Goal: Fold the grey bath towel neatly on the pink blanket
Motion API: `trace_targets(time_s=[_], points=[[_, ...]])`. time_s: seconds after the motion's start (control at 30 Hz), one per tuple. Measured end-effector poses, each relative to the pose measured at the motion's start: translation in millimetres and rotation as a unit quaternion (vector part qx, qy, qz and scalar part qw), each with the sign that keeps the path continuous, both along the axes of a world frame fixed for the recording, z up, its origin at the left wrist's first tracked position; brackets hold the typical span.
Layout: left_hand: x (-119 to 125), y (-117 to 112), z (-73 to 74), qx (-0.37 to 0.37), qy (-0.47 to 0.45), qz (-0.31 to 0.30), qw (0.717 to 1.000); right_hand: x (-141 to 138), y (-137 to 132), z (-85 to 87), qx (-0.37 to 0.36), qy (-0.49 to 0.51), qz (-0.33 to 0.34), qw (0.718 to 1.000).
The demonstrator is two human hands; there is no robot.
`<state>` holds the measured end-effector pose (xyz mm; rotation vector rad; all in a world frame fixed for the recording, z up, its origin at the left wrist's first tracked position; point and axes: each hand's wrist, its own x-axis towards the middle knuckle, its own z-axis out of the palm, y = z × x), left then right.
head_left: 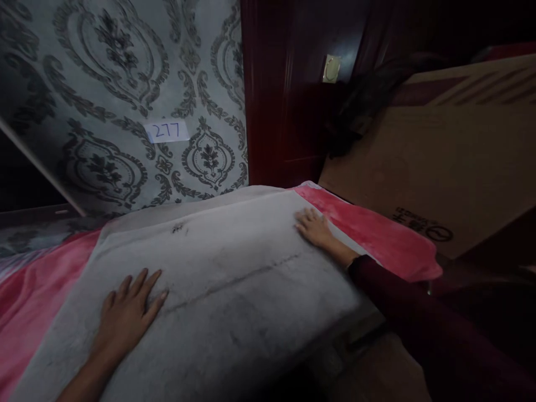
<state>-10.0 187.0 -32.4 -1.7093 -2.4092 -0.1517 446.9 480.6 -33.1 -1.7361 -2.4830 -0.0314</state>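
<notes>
A large grey-white folded cloth or pad (226,262) with dark smudges and a crease line lies on a pink-red blanket (377,229). My left hand (129,312) rests flat on its near left part, fingers stretched out. My right hand (314,226), in a dark red sleeve, lies flat on its far right edge, fingers spread, right beside the pink blanket. Neither hand holds anything.
A wall with grey damask wallpaper (125,84) carries a white label reading 277 (166,132). A dark red door frame (272,100) stands behind. A big cardboard box (444,162) leans at the right. The room is dim.
</notes>
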Motion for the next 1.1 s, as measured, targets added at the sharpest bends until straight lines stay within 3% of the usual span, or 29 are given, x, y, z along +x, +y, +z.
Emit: trace_targets(time_s=[0.07,0.13,0.37,0.5,0.57,0.67,0.73,0.97,1.1], points=[[3.1,0.3,4.1,-0.009,-0.004,0.002,1.000,-10.9,-34.7,-6.5,-0.011,-0.007,0.115,0.993],[5.8,0.4,7.9,-0.015,-0.007,0.003,1.000,-6.3,-58.2,-11.4,-0.040,-0.013,0.155,0.987],[12.0,-2.6,16.6,-0.008,-0.019,-0.010,1.000,85.5,-69.8,0.3,-0.085,-0.008,-0.114,0.990],[13.2,-0.5,18.8,-0.009,-0.023,-0.005,1.000,89.2,-95.7,4.2,-0.048,0.000,-0.177,0.983],[14.2,2.2,22.1,-0.030,-0.027,0.003,0.999,72.4,-116.3,2.5,-0.017,0.003,-0.144,0.989],[16.4,-0.4,28.8,-0.068,-0.045,0.010,0.997,43.4,-146.4,-4.4,-0.028,0.009,-0.010,1.000],[17.3,-12.9,31.2,-0.093,-0.055,0.014,0.994,31.9,-160.9,-11.0,-0.038,0.004,0.038,0.999],[6.2,-99.1,20.6,-0.108,-0.064,0.047,0.991,36.7,-170.4,-33.9,0.036,0.001,0.033,0.999],[-3.3,-114.1,16.4,-0.092,-0.085,0.066,0.990,36.3,-171.3,-40.3,0.062,0.006,0.040,0.997]])
